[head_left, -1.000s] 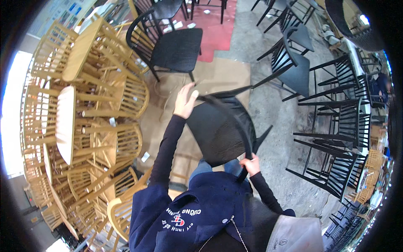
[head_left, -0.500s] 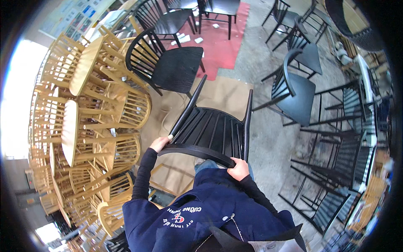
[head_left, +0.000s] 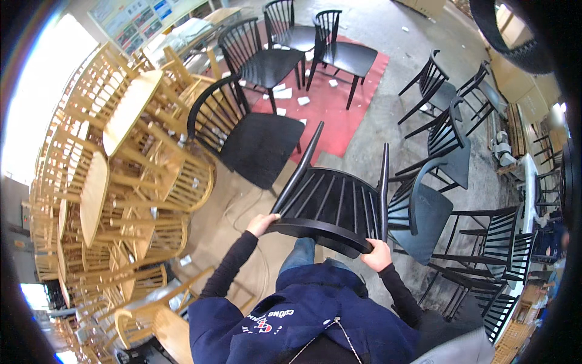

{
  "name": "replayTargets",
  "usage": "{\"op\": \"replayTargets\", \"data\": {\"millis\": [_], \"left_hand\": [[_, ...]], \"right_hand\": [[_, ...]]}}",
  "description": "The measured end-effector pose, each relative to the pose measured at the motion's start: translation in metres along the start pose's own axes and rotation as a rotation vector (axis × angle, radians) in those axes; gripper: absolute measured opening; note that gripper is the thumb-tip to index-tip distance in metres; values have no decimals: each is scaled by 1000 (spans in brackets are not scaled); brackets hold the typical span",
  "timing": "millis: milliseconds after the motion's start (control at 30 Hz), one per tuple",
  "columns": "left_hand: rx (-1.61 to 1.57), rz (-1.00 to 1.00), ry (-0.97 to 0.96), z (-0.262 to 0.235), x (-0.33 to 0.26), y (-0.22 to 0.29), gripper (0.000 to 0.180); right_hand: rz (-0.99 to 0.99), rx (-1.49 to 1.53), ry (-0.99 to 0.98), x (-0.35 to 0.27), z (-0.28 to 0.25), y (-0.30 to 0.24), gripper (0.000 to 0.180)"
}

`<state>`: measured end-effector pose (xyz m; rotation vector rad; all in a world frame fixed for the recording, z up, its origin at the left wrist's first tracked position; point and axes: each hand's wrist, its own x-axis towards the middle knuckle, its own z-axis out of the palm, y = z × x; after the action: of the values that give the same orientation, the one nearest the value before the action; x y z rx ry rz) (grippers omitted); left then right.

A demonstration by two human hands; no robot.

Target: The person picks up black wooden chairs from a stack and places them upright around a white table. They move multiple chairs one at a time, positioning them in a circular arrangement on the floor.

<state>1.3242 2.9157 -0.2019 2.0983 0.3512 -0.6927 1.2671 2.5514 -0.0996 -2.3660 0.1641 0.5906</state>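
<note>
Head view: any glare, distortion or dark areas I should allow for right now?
Head view, left side: the bright opening is blown out white; head view, rim: corners fall to black and the stacked wooden chairs look bowed; head view, centre: the held black chair shows its spindles distinctly.

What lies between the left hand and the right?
In the head view, the curved top rail of the held black chair spans from the left hand to the right hand.

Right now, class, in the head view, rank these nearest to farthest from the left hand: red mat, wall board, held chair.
1. Held chair: touching the left hand.
2. Red mat: on the floor ahead.
3. Wall board: far ahead, to the left.
</note>
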Motion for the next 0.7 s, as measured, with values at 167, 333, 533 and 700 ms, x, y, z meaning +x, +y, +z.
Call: {"op": "replayTargets", "data": {"millis": [167, 333, 533, 700], "left_hand": [[-175, 49, -5, -30, 64, 52, 52], [-399, 106, 14, -42, 126, 84, 41], [-502, 104, 99, -20, 206, 102, 44], [-766, -36, 151, 25, 262, 129, 40]], "right_hand": [[-44, -19, 255, 55, -22, -21, 40], [-97, -42, 372, 112, -69, -48, 30], [-93, -122, 222, 203, -130, -63, 26], [-180, -188, 50, 317, -185, -33, 30]]}}
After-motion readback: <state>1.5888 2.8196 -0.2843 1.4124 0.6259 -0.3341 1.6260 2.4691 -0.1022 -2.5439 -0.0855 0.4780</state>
